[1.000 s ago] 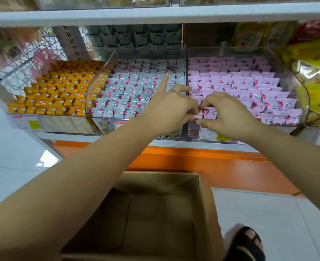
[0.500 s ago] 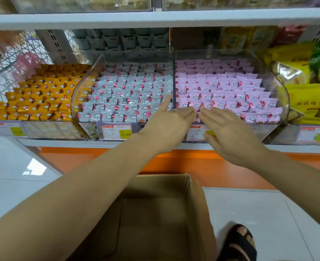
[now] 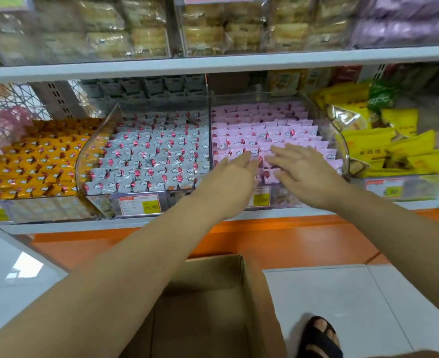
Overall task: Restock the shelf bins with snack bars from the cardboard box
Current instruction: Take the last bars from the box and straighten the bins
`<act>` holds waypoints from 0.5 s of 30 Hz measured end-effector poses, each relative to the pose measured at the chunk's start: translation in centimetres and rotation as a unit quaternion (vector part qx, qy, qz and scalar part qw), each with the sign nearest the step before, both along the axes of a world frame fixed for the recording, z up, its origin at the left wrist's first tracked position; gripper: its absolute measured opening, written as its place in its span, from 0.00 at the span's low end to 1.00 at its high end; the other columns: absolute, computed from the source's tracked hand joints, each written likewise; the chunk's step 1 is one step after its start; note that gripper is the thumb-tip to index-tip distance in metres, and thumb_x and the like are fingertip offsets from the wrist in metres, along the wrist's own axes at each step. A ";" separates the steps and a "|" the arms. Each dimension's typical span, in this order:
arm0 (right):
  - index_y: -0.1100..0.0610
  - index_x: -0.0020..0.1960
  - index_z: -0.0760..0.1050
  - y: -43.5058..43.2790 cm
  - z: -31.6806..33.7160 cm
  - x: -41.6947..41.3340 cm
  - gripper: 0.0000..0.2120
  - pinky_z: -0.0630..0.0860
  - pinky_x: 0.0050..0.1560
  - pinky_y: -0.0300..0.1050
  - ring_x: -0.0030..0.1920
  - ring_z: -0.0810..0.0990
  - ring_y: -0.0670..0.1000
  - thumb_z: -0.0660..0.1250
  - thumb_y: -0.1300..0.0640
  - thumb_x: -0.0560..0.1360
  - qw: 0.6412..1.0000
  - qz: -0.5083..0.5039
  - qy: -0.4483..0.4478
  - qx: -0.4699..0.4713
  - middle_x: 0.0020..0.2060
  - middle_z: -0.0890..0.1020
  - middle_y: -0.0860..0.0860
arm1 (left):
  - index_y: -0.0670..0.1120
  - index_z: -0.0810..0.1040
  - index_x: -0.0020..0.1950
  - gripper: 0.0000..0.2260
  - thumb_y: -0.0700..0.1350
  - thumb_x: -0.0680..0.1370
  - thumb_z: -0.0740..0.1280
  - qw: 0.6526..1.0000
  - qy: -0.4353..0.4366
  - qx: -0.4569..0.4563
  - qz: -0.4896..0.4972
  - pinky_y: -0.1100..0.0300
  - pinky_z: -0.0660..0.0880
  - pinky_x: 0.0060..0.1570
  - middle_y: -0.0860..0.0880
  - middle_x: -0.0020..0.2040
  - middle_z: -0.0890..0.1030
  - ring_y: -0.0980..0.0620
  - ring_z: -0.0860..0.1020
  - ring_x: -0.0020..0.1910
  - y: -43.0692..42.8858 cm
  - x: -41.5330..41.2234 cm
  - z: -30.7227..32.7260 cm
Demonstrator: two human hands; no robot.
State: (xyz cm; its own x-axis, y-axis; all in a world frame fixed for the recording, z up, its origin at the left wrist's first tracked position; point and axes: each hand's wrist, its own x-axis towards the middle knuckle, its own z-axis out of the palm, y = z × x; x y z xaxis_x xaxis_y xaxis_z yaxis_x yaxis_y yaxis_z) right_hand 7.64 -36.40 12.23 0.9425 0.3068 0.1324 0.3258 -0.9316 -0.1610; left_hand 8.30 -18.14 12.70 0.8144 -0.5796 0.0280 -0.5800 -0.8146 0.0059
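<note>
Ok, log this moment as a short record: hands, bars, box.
left hand: open, fingers straight, over the front pink bars
right hand: open, flat over the same rows
grey bars: neat rows, left of the pink
orange bars: neat rows, farthest left
cardboard box: open top, no bars visible inside

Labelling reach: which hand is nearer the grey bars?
Left. The left hand is just right of the grey bars, over the left edge of the pink bars; the right hand is farther right, over their middle.
</note>
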 end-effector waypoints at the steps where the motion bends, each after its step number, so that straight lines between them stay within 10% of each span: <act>1: 0.51 0.76 0.57 -0.3 -0.9 0.0 0.25 0.48 0.74 0.57 0.77 0.50 0.55 0.46 0.45 0.82 0.998 -0.013 0.033 -0.054 0.77 0.53 0.50 | 0.42 0.46 0.78 0.26 0.47 0.84 0.53 0.998 0.057 -0.012 0.015 0.51 0.44 0.75 0.43 0.79 0.45 0.47 0.48 0.78 -0.6 -0.1 -0.4; 7: 0.47 0.77 0.38 -0.6 -2.5 1.7 0.27 0.34 0.74 0.55 0.76 0.37 0.50 0.40 0.42 0.81 0.993 -0.041 0.080 -0.071 0.77 0.40 0.44 | 0.48 0.35 0.77 0.30 0.60 0.82 0.42 0.991 0.112 0.015 0.065 0.47 0.32 0.73 0.48 0.77 0.34 0.50 0.33 0.75 -2.0 1.7 -2.4; 15: 0.48 0.75 0.59 -2.2 -0.1 0.8 0.21 0.43 0.75 0.56 0.76 0.53 0.49 0.50 0.50 0.83 0.996 0.012 0.082 0.024 0.76 0.58 0.44 | 0.53 0.51 0.78 0.23 0.56 0.83 0.47 0.992 0.111 -0.018 0.049 0.43 0.39 0.73 0.50 0.79 0.49 0.48 0.47 0.77 -1.5 1.4 -0.7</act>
